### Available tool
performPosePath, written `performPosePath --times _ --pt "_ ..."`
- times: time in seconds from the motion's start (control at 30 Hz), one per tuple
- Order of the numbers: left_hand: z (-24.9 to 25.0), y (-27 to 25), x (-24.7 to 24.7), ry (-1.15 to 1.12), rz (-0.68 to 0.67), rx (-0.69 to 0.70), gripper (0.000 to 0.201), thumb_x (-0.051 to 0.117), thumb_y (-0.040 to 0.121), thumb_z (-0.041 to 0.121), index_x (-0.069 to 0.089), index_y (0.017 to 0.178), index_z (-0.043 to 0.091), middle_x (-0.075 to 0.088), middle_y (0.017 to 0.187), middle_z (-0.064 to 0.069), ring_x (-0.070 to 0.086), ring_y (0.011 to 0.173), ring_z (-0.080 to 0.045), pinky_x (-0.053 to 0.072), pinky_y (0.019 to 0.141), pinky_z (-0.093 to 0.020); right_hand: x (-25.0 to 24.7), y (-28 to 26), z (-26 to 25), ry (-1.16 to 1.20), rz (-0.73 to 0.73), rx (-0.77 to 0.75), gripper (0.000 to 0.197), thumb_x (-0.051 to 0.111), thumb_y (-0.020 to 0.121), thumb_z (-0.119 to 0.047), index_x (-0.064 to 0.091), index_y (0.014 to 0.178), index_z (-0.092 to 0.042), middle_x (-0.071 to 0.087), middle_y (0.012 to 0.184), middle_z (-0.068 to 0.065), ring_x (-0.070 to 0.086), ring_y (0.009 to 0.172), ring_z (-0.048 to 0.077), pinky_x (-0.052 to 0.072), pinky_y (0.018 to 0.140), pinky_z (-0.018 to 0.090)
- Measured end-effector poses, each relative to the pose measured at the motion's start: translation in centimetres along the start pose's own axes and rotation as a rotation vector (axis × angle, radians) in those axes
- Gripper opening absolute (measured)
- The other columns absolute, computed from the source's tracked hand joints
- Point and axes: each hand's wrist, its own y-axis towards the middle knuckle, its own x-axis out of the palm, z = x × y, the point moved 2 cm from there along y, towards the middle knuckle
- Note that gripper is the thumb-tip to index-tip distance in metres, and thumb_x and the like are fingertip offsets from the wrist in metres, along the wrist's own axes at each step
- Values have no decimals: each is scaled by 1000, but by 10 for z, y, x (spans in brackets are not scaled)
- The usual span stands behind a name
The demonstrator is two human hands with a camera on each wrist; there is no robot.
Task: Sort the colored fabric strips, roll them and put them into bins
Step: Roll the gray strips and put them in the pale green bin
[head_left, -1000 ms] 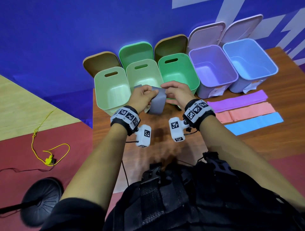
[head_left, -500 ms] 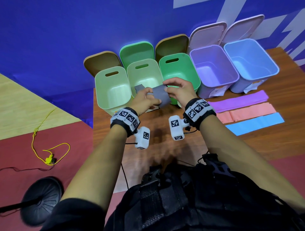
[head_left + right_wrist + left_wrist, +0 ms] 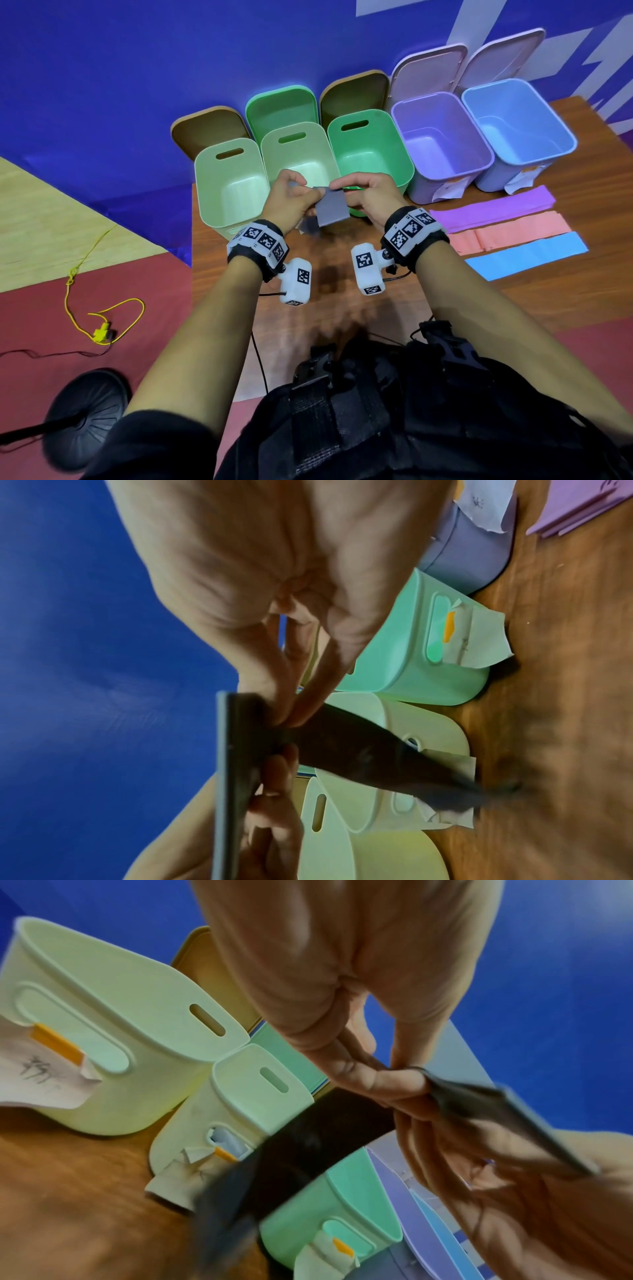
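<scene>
A grey fabric strip (image 3: pixel 331 208) hangs in the air in front of the green bins, held between both hands. My left hand (image 3: pixel 291 198) pinches its left top edge and my right hand (image 3: pixel 368 195) pinches its right top edge. The loose end dangles toward the table (image 3: pixel 342 308). In the left wrist view the grey strip (image 3: pixel 308 1139) runs dark and blurred from the pinching fingers (image 3: pixel 377 1080) downward. The right wrist view shows the grey strip (image 3: pixel 359 750) below curled fingers (image 3: pixel 294 691). Purple (image 3: pixel 493 212), pink (image 3: pixel 513 234) and blue (image 3: pixel 527 255) strips lie flat at the right.
Several open bins stand in a row along the back: a pale green bin (image 3: pixel 205 192), a second pale green bin (image 3: pixel 322 137), a green bin (image 3: pixel 400 154), a purple bin (image 3: pixel 479 144) and a blue bin (image 3: pixel 561 133). Lids lean on the blue wall behind them. A black stand base (image 3: pixel 85 414) sits on the floor at the left.
Both hands have turned the grey strip between them; more of it hangs down in front now than half a second ago. The hands stay at the same spot before the green bins.
</scene>
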Motion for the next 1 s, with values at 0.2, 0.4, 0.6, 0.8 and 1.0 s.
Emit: performPosePath --times 0.2,0.4,0.6,0.8,1.0 --pt "5 -3 1 27 -47 20 21 55 101 24 62 87 10 62 72 -14 62 51 -15 54 53 -20 4 0 -6 26 31 -47 18 72 85 -3 76 85 -20 73 83 6 67 76 17 55 71 26" --pt "7 -3 2 82 -65 93 33 57 99 39 64 83 11 52 59 5 52 53 -15 42 55 -24 1 0 -10 -70 118 -20 14 68 89 -9 70 88 -23 67 73 -3 56 59 8 41 51 16" --pt "9 -2 0 94 10 230 23 66 94 29 73 100 8 65 82 2 54 69 -7 45 68 -21 -2 1 -10 -126 141 -21 3 74 86 -22 73 85 -24 67 75 -3 55 62 9 41 55 17" --pt "12 0 -1 63 22 259 21 66 94 33 76 102 16 69 97 -2 58 80 -2 42 72 -15 -1 1 -11 -181 147 -47 13 75 85 -17 69 74 -22 61 63 -8 51 51 2 39 51 9" --pt "17 -1 -3 32 34 335 12 68 92 12 74 102 8 73 90 -3 64 79 -4 50 77 -23 2 -5 -21 -130 95 -95 7 73 89 -22 73 84 -17 64 69 -13 56 62 -3 42 60 7"
